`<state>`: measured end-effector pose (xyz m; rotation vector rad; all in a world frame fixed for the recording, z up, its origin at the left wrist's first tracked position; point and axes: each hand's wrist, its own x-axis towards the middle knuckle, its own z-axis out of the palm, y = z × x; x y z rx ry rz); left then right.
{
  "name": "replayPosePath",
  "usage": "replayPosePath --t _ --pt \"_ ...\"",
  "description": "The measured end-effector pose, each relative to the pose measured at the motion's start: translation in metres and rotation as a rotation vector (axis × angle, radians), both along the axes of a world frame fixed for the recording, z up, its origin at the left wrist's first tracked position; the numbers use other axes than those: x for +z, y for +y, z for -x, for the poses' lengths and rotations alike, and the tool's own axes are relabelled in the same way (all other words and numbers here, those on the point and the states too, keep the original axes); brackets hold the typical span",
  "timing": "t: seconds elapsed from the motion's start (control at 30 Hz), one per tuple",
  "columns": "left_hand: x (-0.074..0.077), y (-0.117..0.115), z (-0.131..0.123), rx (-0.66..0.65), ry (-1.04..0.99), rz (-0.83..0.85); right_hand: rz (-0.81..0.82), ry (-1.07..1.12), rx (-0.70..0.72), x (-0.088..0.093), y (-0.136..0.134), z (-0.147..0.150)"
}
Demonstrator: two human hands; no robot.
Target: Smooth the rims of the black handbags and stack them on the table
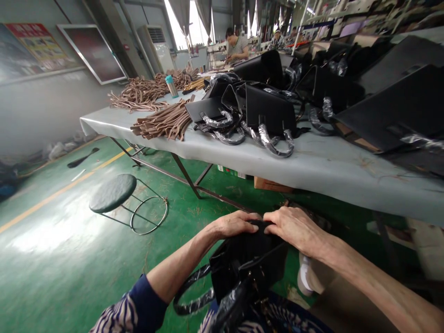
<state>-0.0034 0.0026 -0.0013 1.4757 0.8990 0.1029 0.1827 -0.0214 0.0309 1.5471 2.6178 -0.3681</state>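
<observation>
- The left hand [236, 225] reaches inward with its forearm rising diagonally from the lower left; its back faces up, and its thumb presses on the far edge of the black handbag while the other fingers curl over, partly out of sight, so it grips the bag there.
- The right hand [291, 227] mirrors it from the other side, the long bare forearm slanting up from the lower right corner; its thumb and bent fingers pinch the same edge, just beside the left hand's fingertips.
- The wrists are slightly bent, the knuckles point towards each other, and only a narrow gap parts the thumbs.
- The black handbag [248, 259], smooth and leather-like, is tilted over the person's lap, below and in front of the counter; a curved black handle wrapped in clear plastic [194, 298] hangs out on its left.
- The navy sleeve with a pale striped pattern [147, 298] ends on the left forearm.
- The long counter with a pale grey cover [329, 169] stands beyond the hands, bearing black bags with plastic-wrapped handles [270, 108] and a bundle of flat brown strips [164, 122].
- The round stool with a dark green seat [114, 192] stands left of the hands on the green floor [69, 249].
</observation>
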Motion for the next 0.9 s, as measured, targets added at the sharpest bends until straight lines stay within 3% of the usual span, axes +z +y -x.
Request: replayPosePath --t 0.1,0.27,0.37,0.73,0.9 --pt "0.006 -0.004 -0.002 -0.043 0.044 -0.129 0.018 0.0 -0.007 0.001 0.0 0.003" --pt "0.027 -0.023 -0.005 -0.02 0.226 -0.637 0.067 0.047 -0.046 -0.001 -0.001 -0.002" --pt "0.036 -0.033 -0.004 -0.036 0.373 -0.801 0.05 0.051 -0.067 -0.003 -0.003 -0.004" --pt "0.044 -0.054 -0.006 -0.027 0.731 -0.839 0.006 -0.033 -0.161 -0.003 -0.009 0.005" --pt "0.048 -0.062 -0.009 0.023 0.817 -0.768 0.015 -0.041 -0.208 -0.002 -0.012 0.007"
